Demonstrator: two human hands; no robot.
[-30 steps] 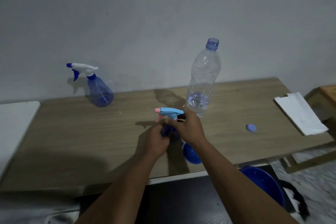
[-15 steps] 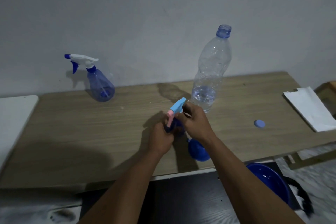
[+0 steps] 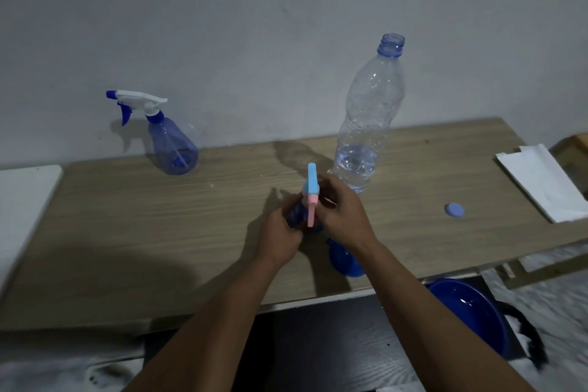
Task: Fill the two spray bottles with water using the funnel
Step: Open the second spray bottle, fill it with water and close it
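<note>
Starting closest: blue basin [image 3: 471, 312] down below the near table edge, off to the right. Next up, blue funnel [image 3: 345, 261] lying on the wooden table [image 3: 159, 232] right at that edge, just under the right forearm, not sitting in any bottle.

Just past that, both hands on the small spray bottle [image 3: 296, 216] mid-table. Left hand [image 3: 280, 232] curled round the dark blue body, right hand [image 3: 343, 213] gripping up by the collar under the light-blue-and-pink spray head [image 3: 311, 184].

Big change here: nozzle aimed left a second ago, partway round half a second ago, now swung right round toward the person. So, twisting the head on its thread, pretty clearly. Loosening for the funnel or tightening after a fill? Can't tell from this, with the body mostly hidden by fingers.

Off to the right, loose blue cap [image 3: 454, 210] flat on the table, well apart from the hands. Just behind the hands, tall clear water bottle [image 3: 366, 137], neck open, only a little water left at the bottom.

Far left by the wall, second spray bottle [image 3: 173, 146], upright, white head on, nobody touching. White paper [image 3: 541, 181] at the far right end.
</note>
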